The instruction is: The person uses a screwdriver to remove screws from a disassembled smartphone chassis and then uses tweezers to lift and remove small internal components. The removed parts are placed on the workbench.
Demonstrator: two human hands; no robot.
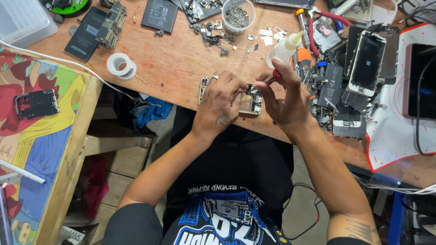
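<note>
Landmark: opened phone chassis (247, 100) at the near edge of the wooden bench (181, 59). Left of it, a solder-wire spool (121, 65). Your left hand (221, 105) lies over the chassis's left half, fingers curled, pressing it down. Your right hand (287, 97), just right of it, pinches a red-handled screwdriver (271, 77), tip toward the chassis. A glue bottle (284, 48) stands behind it.

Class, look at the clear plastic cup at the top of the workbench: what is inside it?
Inside the clear plastic cup lies a heap of tiny dark grey metal parts, probably screws; they are too small to tell apart. What lies beneath the heap is covered.
</note>
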